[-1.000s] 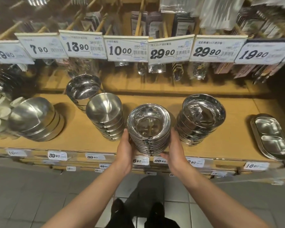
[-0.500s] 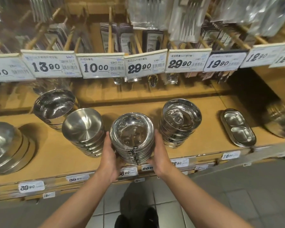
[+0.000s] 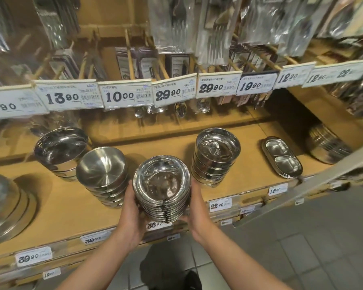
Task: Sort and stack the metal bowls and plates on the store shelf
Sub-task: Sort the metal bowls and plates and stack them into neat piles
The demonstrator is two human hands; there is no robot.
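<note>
A stack of several shallow, shiny metal bowls (image 3: 161,185) sits at the front edge of the wooden shelf (image 3: 71,206), gripped from both sides. My left hand (image 3: 130,214) presses its left side and my right hand (image 3: 197,208) its right side. Left of it stands a stack of brushed metal bowls (image 3: 102,170), and behind that a stack of shiny deeper bowls (image 3: 60,147). To the right stands another stack of shallow bowls (image 3: 217,155). Large upturned plates (image 3: 2,206) lie at the far left.
A stack of oval two-compartment dishes (image 3: 282,156) and a leaning stack of plates (image 3: 327,143) sit at the right. Price tags (image 3: 124,97) hang on a rail above the shelf, with packaged cutlery (image 3: 172,24) on pegs. Grey tiled floor (image 3: 302,237) lies below.
The view has swung left to right, so the shelf items have shifted left in frame. Both hands keep their grip on the same stack, which sits a little nearer the shelf's front edge.
</note>
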